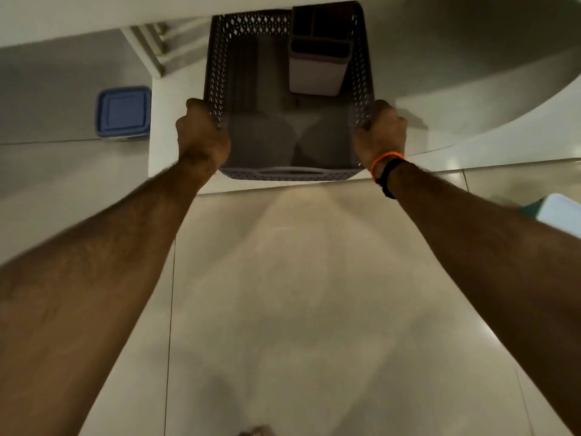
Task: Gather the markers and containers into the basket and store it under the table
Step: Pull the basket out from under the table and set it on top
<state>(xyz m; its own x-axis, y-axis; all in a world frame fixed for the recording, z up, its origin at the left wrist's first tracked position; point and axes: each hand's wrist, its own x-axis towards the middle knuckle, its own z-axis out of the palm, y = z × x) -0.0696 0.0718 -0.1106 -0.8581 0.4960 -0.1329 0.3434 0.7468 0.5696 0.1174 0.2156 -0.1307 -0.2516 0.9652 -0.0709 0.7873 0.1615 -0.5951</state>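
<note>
A grey perforated basket point(292, 175) sits low over a white base, its far end under the white table edge point(94, 20). My left hand point(201, 133) grips its left rim and my right hand point(382, 130) grips its right rim. Inside, at the far right, stands a white organizer with dark compartments point(317, 70). Two dim round containers point(264, 143) lie in the near part of the basket. I cannot make out any markers in the blur.
A blue-lidded box point(123, 112) rests on the floor to the left of the basket. A white table leg point(147, 51) slants down behind it. A white and teal object point(559, 212) sits at the right edge. Pale floor tiles point(283, 309) lie below.
</note>
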